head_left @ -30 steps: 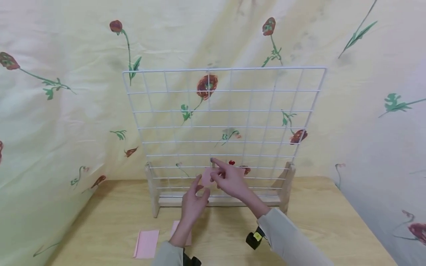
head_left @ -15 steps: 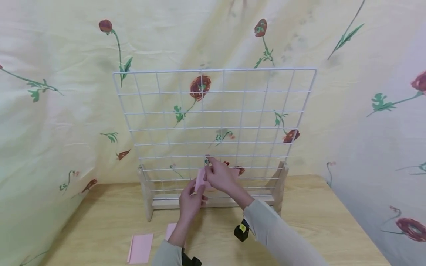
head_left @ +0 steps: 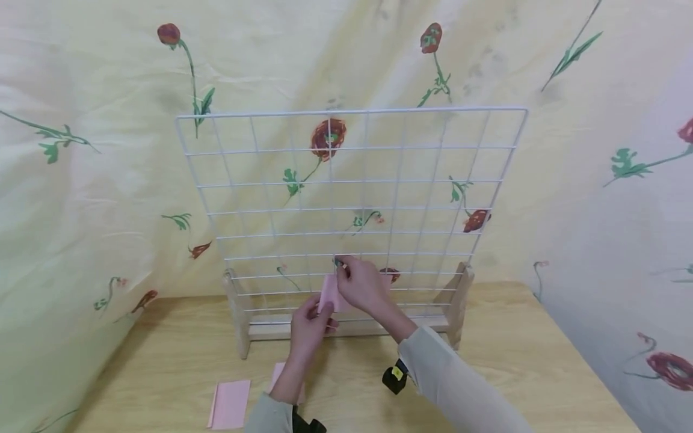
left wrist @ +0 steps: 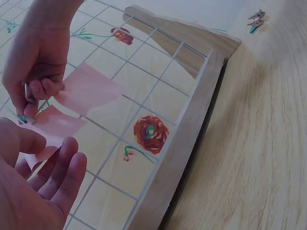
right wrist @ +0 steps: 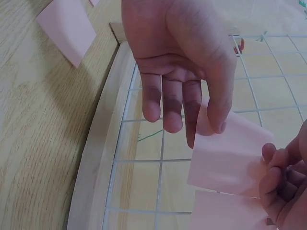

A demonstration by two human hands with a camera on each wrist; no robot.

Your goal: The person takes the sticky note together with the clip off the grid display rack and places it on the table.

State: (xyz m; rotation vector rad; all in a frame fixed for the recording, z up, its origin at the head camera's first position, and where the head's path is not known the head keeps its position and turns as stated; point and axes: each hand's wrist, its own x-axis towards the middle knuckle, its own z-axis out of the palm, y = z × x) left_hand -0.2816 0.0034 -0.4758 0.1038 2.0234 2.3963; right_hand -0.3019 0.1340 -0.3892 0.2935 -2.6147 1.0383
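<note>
A sheet of pink paper lies against the white wire grid. My left hand pinches its lower left part between thumb and fingers; the thumb lies flat on the paper in the right wrist view. At the sheet's upper edge, my right hand pinches a small wooden clothespin with a green bit at its end, mostly hidden by the fingers. Beside this sheet, a second pink sheet hangs on the grid, partly behind the right hand in the head view.
Wooden uprights and a crossbar hold the grid on the wooden table. One pink sheet lies at the front left, another partly under the left forearm. Small clothespins lie on the table beyond the stand.
The left hand has closed from beside the paper onto its edge. The right hand's extended index finger has curled in at the clothespin. The head view has shifted slightly.
</note>
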